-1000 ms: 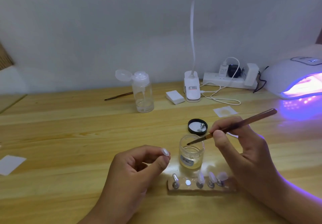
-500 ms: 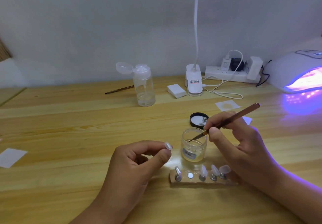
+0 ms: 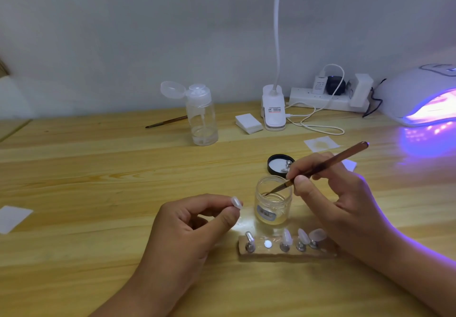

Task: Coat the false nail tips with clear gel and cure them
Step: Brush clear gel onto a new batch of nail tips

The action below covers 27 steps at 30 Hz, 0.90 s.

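My left hand (image 3: 190, 232) pinches one clear false nail tip (image 3: 236, 202) between thumb and forefinger, just left of the gel jar (image 3: 273, 204). My right hand (image 3: 330, 193) grips a brown brush (image 3: 328, 162), whose bristle end dips inside the open clear jar. In front of the jar lies a wooden holder strip (image 3: 286, 252) with several metal stands; three on the right carry nail tips (image 3: 303, 235), one spot shows a bare white disc. The lit UV lamp (image 3: 424, 97) glows purple at the far right.
The jar's black lid (image 3: 276, 166) lies behind it. Further back stand a clear pump bottle (image 3: 202, 116), a second brush (image 3: 166, 122), a white block (image 3: 248, 123), a clip lamp base (image 3: 274, 112) and a power strip (image 3: 328, 97) with cables. White paper squares (image 3: 320, 143) lie about.
The brush tip has gone lower into the jar and my right hand shifted slightly. My left hand keeps the nail tip in about the same place.
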Each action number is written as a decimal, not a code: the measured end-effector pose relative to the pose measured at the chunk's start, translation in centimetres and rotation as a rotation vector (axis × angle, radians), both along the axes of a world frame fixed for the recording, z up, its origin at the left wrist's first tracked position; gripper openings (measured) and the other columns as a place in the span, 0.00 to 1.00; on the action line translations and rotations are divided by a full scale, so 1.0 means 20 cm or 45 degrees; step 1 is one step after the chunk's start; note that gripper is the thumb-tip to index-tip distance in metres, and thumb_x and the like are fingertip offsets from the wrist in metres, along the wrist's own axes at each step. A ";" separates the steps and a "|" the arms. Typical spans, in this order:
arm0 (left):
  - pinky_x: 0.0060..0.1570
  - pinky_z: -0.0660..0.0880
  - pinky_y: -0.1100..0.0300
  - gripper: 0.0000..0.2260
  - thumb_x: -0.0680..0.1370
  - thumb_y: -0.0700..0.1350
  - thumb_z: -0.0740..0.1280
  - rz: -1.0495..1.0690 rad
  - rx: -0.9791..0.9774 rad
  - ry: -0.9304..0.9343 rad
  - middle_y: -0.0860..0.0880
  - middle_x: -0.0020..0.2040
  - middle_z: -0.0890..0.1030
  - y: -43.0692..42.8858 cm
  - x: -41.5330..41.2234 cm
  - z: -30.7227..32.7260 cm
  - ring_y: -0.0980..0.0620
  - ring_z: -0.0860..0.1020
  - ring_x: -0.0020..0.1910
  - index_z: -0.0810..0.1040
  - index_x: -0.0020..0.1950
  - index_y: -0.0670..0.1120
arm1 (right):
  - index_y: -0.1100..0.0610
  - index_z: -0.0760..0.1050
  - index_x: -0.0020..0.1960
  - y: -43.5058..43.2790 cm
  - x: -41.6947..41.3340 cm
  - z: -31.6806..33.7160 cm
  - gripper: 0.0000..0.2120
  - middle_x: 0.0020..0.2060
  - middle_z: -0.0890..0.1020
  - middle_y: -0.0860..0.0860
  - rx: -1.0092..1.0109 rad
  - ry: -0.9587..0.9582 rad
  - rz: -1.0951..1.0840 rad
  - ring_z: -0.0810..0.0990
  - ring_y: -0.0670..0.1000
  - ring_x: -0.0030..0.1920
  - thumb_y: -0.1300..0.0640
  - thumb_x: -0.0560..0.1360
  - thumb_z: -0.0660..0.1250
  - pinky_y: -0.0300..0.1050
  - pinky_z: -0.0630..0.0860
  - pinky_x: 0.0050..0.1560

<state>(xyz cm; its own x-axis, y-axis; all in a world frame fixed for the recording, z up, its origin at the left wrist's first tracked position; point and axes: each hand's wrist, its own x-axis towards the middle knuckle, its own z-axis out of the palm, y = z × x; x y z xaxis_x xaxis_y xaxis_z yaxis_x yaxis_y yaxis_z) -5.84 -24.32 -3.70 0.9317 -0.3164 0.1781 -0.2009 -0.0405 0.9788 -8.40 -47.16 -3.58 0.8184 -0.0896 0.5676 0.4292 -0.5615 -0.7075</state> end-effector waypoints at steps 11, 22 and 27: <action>0.29 0.64 0.69 0.12 0.65 0.58 0.73 -0.004 0.026 -0.025 0.51 0.43 0.86 0.00 0.00 0.00 0.51 0.66 0.31 0.87 0.44 0.57 | 0.51 0.77 0.47 0.01 -0.01 0.01 0.07 0.43 0.80 0.44 0.061 -0.065 0.006 0.79 0.51 0.48 0.51 0.75 0.62 0.41 0.73 0.51; 0.27 0.64 0.68 0.09 0.66 0.55 0.74 -0.019 0.043 -0.037 0.49 0.42 0.85 0.00 -0.01 0.01 0.54 0.66 0.28 0.87 0.44 0.55 | 0.47 0.77 0.47 0.00 0.00 0.00 0.06 0.45 0.79 0.42 -0.087 0.001 -0.019 0.78 0.48 0.51 0.49 0.75 0.62 0.33 0.69 0.51; 0.27 0.65 0.69 0.10 0.65 0.55 0.73 -0.010 0.052 -0.044 0.50 0.42 0.85 0.00 -0.01 0.01 0.55 0.67 0.28 0.86 0.44 0.55 | 0.51 0.77 0.46 0.00 -0.01 0.02 0.08 0.40 0.80 0.43 0.084 -0.046 -0.017 0.78 0.50 0.47 0.49 0.74 0.62 0.40 0.72 0.51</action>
<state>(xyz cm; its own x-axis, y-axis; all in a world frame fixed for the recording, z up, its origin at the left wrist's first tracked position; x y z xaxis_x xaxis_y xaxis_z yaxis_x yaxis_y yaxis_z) -5.97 -24.30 -3.44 0.9226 -0.3317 0.1970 -0.2351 -0.0785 0.9688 -8.64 -47.07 -3.20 0.7959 -0.1385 0.5894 0.4481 -0.5199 -0.7273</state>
